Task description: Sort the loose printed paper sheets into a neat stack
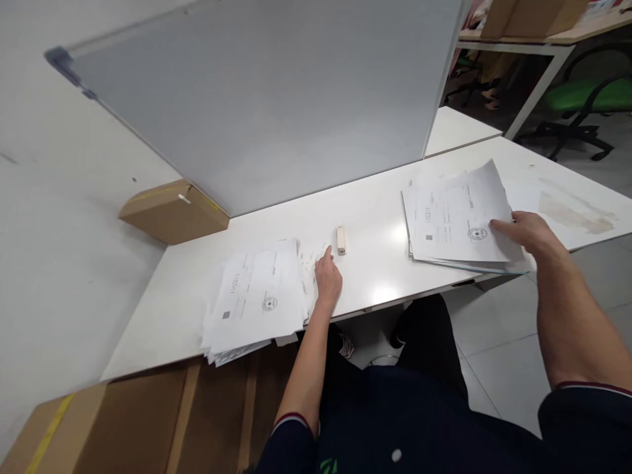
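My right hand [530, 232] grips the right edge of a printed sheet [451, 217], thumb on top. That sheet bears a round black stamp and lies over a pile of papers, its far right corner lifted. My left hand [328, 280] rests on the white table near its front edge, fingers loosely extended and holding nothing. Just beyond its fingertips stands a small cream oblong object [341, 241] that looks like a stapler. Left of this hand is a thicker, uneven paper stack [257, 293], its top sheet stamped alike.
A large whiteboard [276, 99] rises along the table's [370, 217] back edge. One cardboard box [172, 210] sits at the back left; a bigger open carton [143, 415] is below the front left edge. A green chair [587, 95] stands at the far right.
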Action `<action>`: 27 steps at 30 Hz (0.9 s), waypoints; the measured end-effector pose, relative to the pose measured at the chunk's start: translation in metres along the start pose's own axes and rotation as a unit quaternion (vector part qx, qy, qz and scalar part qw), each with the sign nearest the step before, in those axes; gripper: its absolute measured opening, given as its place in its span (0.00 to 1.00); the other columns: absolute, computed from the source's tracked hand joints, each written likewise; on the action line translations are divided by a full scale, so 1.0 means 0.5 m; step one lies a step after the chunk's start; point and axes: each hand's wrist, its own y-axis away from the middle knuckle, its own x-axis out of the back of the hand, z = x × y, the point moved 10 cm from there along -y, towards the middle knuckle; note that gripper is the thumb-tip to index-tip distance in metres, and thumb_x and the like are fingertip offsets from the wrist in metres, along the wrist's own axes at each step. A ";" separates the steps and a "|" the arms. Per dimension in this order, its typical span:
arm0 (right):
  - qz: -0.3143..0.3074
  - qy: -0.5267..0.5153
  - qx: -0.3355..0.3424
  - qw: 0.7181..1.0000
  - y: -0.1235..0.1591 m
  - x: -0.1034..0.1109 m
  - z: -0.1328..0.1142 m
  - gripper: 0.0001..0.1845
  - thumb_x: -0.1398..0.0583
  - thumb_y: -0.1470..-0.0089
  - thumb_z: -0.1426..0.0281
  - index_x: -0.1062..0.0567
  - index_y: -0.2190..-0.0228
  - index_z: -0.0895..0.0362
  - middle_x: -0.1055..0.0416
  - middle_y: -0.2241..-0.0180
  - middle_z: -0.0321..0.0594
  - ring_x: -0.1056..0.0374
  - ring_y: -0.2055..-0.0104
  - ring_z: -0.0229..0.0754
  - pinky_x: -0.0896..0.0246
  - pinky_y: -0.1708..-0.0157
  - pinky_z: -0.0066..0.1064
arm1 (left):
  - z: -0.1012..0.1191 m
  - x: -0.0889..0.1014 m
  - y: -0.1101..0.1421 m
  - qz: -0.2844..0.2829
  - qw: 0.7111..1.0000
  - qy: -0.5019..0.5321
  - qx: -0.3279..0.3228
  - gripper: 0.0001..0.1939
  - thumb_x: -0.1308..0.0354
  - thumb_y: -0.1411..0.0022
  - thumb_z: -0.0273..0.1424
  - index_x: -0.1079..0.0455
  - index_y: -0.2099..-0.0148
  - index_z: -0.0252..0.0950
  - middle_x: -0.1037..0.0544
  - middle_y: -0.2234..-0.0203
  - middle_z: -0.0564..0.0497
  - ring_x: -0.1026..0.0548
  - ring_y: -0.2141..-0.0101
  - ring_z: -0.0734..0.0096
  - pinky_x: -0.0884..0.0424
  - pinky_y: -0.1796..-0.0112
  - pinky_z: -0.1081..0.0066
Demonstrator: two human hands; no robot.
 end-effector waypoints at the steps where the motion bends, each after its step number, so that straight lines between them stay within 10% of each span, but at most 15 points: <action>1: 0.032 0.036 0.009 0.999 -0.005 0.011 -0.003 0.12 0.41 0.55 0.65 0.31 0.69 0.59 0.30 0.65 0.57 0.36 0.55 0.62 0.43 0.62 0.49 | -0.001 0.000 0.000 0.002 1.000 -0.001 -0.002 0.23 0.61 0.40 0.23 0.45 0.42 0.33 0.28 0.61 0.42 0.33 0.59 0.64 0.39 0.53 0.60; 7: 0.098 0.007 0.155 0.983 0.105 -0.042 -0.091 0.19 0.45 0.51 0.65 0.32 0.57 0.61 0.29 0.64 0.53 0.33 0.59 0.56 0.44 0.57 0.51 | 0.013 -0.002 0.003 0.004 1.000 -0.004 -0.011 0.23 0.62 0.39 0.24 0.45 0.42 0.33 0.28 0.61 0.42 0.33 0.58 0.63 0.37 0.55 0.60; 12: -0.102 -0.126 0.272 0.949 0.296 -0.250 -0.192 0.16 0.46 0.49 0.62 0.29 0.60 0.56 0.27 0.69 0.40 0.31 0.75 0.39 0.36 0.70 0.32 | 0.075 0.028 0.067 -0.028 0.998 -0.010 -0.047 0.22 0.59 0.38 0.27 0.46 0.42 0.35 0.29 0.57 0.43 0.33 0.56 0.64 0.35 0.56 0.62; 16: -0.193 -0.154 0.317 0.916 0.404 -0.353 -0.226 0.14 0.47 0.48 0.62 0.28 0.64 0.56 0.27 0.74 0.38 0.32 0.77 0.38 0.38 0.73 0.29 | 0.093 0.152 0.148 0.002 0.993 -0.079 -0.086 0.17 0.51 0.40 0.30 0.38 0.47 0.39 0.29 0.58 0.45 0.34 0.54 0.64 0.38 0.52 0.61; 21: -0.197 -0.181 0.297 0.917 0.411 -0.366 -0.217 0.14 0.48 0.47 0.61 0.28 0.66 0.56 0.26 0.75 0.39 0.32 0.76 0.39 0.38 0.72 0.29 | 0.017 0.300 0.214 -0.044 0.973 -0.215 -0.072 0.21 0.42 0.47 0.39 0.34 0.50 0.42 0.31 0.54 0.45 0.38 0.49 0.55 0.40 0.50 0.56; 27: -0.205 -0.173 0.292 0.918 0.404 -0.366 -0.217 0.15 0.48 0.48 0.60 0.28 0.67 0.57 0.26 0.74 0.40 0.33 0.77 0.38 0.38 0.72 0.30 | -0.074 0.326 0.231 -0.102 0.967 -0.231 -0.013 0.22 0.42 0.48 0.43 0.34 0.51 0.45 0.31 0.53 0.44 0.38 0.49 0.50 0.41 0.50 0.52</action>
